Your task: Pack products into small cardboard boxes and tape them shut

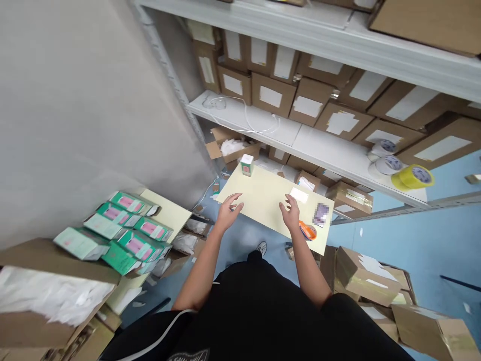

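My left hand hovers over the near edge of a pale yellow table, its fingers curved apart with nothing between them. On the other side, my right hand is likewise empty, fingers spread. A small green and white box with a pink patch stands upright at the table's far left corner. Beyond my right fingers lies a white card or paper. Close to my right wrist is an orange tape dispenser-like object, partly hidden by the arm. A blurred purple item rests at the right end.
Shelves with several labelled cartons rise behind the table. Tape rolls sit on the shelf at right. Several green boxes lie on a side table at left, near a carton of white packets. More cartons stand at right.
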`<state>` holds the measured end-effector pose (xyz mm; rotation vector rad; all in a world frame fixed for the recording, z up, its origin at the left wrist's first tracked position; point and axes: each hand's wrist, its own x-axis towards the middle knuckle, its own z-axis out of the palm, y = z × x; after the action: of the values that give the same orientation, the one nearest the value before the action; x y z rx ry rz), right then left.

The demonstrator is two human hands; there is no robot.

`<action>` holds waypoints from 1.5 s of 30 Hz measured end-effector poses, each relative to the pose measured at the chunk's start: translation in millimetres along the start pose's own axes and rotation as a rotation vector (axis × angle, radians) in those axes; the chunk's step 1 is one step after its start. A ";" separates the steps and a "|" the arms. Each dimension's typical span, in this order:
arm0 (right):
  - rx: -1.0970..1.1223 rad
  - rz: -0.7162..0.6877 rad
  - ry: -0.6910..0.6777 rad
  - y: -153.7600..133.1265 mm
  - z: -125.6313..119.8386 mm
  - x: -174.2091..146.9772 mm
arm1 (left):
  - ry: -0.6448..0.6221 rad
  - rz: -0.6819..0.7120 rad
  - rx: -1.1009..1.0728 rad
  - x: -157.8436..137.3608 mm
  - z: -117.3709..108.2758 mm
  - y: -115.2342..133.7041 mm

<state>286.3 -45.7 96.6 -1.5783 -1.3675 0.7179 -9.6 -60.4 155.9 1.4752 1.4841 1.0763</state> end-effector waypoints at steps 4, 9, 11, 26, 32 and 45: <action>0.068 -0.054 -0.163 -55.5 54.0 -19.8 | 0.098 -0.026 -0.058 -48.0 -51.0 -14.8; 0.082 -0.149 -0.388 -111.7 133.2 -69.1 | 0.252 -0.055 -0.082 -120.4 -122.1 -32.1; 0.092 -0.195 -0.468 -132.1 167.4 -88.6 | 0.332 -0.074 -0.080 -150.0 -153.0 -40.3; 0.254 -0.458 -1.104 -267.8 386.7 -201.1 | 0.985 -0.268 0.018 -302.4 -304.4 -81.0; 0.339 -0.536 -1.377 -292.7 448.7 -281.8 | 1.203 -0.414 0.086 -373.7 -327.1 -93.2; 0.305 -0.702 -1.568 -325.4 483.0 -463.5 | 1.498 -0.660 0.017 -564.7 -380.8 -173.4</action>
<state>-379.6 -377.1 123.0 0.0595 -2.4570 1.6750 -407.0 -637.6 102.6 -0.1739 2.6132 1.7602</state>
